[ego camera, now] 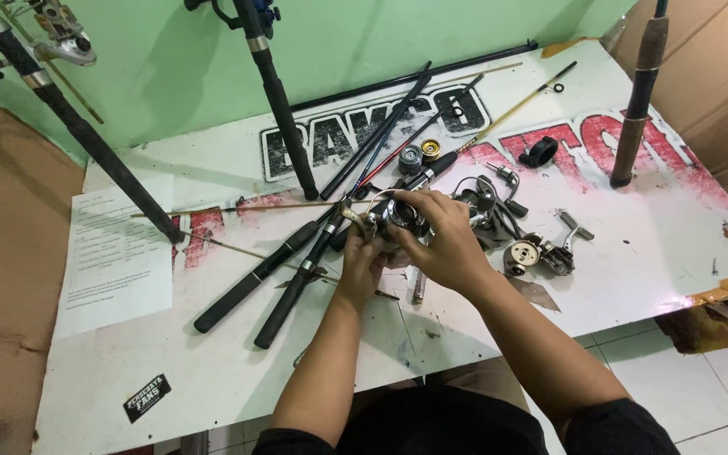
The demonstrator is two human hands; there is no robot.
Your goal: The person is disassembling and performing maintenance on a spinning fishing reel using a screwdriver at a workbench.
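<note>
Black sticker (147,397) near the front edge of the white worktop (212,371). Printed paper sheet (120,257) at the left side.
Left hand (362,261) and right hand (436,240) meeting mid-worktop, both closed around one silver spinning reel (398,215); left grip cupping it from below, right grip wrapped over the top and side. Reel held just above the surface, bail wire sticking out to the left.
Two black rod butts (275,274) lying diagonally just left of the hands.
Loose reel parts (541,253) just right of the right hand: round spool, handle piece, small metal bits. More dismantled reel bodies (486,202) right behind the hands.
Further back: small gold and grey spools (421,153), black ring clamp (538,152), thin rod blanks (431,118) fanned toward the green wall (364,42).
Cork-handled rod (638,101) upright at far right, two black rods (275,93) leaning at the left.
</note>
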